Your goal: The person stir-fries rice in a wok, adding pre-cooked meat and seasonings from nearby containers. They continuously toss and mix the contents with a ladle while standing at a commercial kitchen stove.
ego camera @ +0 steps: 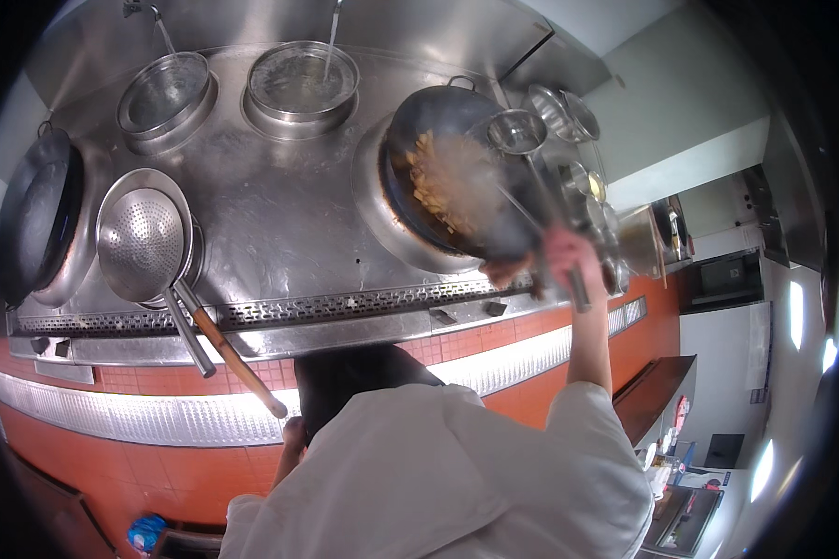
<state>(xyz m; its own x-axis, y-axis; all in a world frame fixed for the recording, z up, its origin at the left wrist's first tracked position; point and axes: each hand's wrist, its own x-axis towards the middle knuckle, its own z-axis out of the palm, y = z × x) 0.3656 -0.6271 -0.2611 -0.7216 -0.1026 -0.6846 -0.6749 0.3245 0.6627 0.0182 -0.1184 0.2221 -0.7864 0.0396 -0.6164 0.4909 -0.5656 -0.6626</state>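
Note:
My right hand is closed around the blurred handle of a metal cooking utensil, at the near right side of a dark wok. Browned food pieces lie in the wok, partly veiled by steam. A round metal ladle or strainer bowl shows over the wok's right side; whether its handle is the one I hold is unclear. A brownish blurred thing touches the near rim; I cannot tell what it is. Low by my waist, my left hand is beside the dark apron, its fingers mostly hidden.
A perforated metal strainer rests at left, with metal and wooden handles jutting past the stove edge. Beyond stand two round basins under running taps. Another wok sits far left; metal bowls stand right.

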